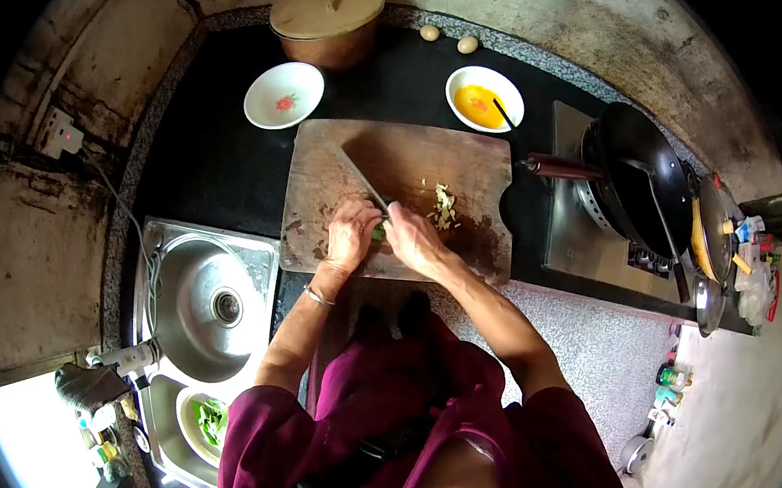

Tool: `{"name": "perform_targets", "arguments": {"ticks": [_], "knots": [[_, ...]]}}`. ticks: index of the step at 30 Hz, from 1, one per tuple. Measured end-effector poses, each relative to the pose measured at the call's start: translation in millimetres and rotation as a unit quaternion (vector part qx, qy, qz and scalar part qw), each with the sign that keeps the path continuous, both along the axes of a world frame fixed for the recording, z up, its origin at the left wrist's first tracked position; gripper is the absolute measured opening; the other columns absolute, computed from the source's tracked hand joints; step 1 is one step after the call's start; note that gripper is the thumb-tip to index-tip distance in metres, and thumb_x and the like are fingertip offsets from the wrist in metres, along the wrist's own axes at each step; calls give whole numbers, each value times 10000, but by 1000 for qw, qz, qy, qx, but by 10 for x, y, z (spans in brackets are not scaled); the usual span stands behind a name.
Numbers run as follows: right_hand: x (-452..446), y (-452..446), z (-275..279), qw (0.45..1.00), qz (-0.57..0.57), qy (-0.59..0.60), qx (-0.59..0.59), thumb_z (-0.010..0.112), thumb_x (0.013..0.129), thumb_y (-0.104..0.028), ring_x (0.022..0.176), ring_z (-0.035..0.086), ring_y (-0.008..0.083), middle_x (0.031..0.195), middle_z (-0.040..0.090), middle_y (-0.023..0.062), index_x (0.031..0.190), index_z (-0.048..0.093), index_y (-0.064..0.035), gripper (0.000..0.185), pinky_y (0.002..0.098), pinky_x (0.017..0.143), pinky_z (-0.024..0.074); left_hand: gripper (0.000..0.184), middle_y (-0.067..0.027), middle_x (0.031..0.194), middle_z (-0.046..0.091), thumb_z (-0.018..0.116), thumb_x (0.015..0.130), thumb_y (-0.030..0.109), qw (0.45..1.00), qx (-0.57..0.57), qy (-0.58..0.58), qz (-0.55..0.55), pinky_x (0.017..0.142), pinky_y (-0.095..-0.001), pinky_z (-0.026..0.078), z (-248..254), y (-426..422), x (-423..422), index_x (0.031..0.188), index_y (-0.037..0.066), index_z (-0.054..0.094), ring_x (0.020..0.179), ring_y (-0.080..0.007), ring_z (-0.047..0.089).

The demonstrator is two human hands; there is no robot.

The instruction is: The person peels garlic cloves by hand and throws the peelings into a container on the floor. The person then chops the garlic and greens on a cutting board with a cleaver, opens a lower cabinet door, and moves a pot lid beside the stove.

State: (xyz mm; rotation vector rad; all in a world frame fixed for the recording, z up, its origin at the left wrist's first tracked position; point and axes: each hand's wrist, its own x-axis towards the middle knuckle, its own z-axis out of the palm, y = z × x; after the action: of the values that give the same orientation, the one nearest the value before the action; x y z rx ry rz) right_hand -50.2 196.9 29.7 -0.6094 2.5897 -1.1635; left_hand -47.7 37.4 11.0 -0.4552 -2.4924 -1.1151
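On the wooden cutting board [399,155], my right hand [415,240] is closed round the handle of a kitchen knife [362,177], whose blade points away and to the left. Close beside it, my left hand [351,234], with a bracelet at the wrist, has its fingers bent over a small green vegetable piece [378,232]. Most of that piece is hidden under the fingers. To the right of my right hand lies a small heap of chopped pale bits [444,206], which look like garlic.
Behind the board stand a white bowl [283,95], a lidded pot [326,21], two eggs [468,44] and a bowl of beaten egg [485,100] with dark chopsticks. A wok [642,174] sits on the stove at right. The sink [207,297] at left holds a bowl of greens [207,422].
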Motion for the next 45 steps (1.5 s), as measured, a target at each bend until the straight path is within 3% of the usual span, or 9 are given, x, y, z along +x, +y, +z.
{"name": "perform_targets", "arguments": {"ticks": [3,5,19,21,23,25,39,41,45], "knots": [[26,60,132,995,-36,77,-52,464,894,-198,457,377,186,577,415,69,826,394,-41,185,345,415,340,101,-109,889,603,636,717,35,999,-20,46,15,725,-371,463,-29,-9,23,817,33,622,823,-315,552],[155,84,433,999,-29,30,-23,499,854,-74,582,486,376,675,486,202,885,382,5,144,432,530,390,119,-109,890,600,637,714,32,999,-1,46,5,726,-379,460,-46,-9,23,831,30,617,828,-314,548],[20,-129,41,994,27,108,-7,450,859,-43,500,488,351,612,472,204,855,374,22,100,432,452,383,143,-121,859,597,624,702,4,1000,-6,14,13,705,-383,464,-88,-24,29,840,29,594,799,-329,559],[-126,-156,216,988,22,-147,41,418,881,-44,455,504,251,633,465,137,821,343,-6,104,384,437,394,167,-131,902,598,638,707,46,1000,-15,1,4,746,-391,461,-59,-27,67,869,26,600,832,-336,555],[-114,-58,33,991,23,-34,-129,416,897,-79,450,516,213,640,463,106,807,324,-19,142,367,432,397,223,-149,943,575,675,703,113,998,-41,55,11,752,-403,452,42,-16,137,878,6,587,852,-337,536],[1,29,221,994,-4,99,-37,438,883,-70,514,510,316,605,503,181,901,360,1,107,411,457,383,298,-159,1004,544,701,682,132,998,-55,32,11,771,-403,451,113,-3,196,924,8,580,912,-337,524],[75,-56,54,994,48,97,25,473,879,-86,479,410,182,581,384,107,823,349,-41,143,326,416,345,129,-90,863,596,635,691,44,999,-15,34,35,701,-370,464,-39,-68,80,819,57,623,794,-298,547],[-25,-68,85,982,0,-125,-142,475,882,-105,483,332,157,580,304,75,803,345,-54,161,307,419,322,137,-100,875,601,638,691,45,999,-23,26,33,718,-369,467,-39,-54,66,826,55,617,816,-304,556],[2,-42,186,996,-23,68,-50,495,860,-104,546,518,364,622,515,204,911,372,1,170,436,463,385,187,-113,900,594,669,661,21,997,23,31,65,731,-365,470,-26,-54,129,825,47,583,840,-304,563]]}}
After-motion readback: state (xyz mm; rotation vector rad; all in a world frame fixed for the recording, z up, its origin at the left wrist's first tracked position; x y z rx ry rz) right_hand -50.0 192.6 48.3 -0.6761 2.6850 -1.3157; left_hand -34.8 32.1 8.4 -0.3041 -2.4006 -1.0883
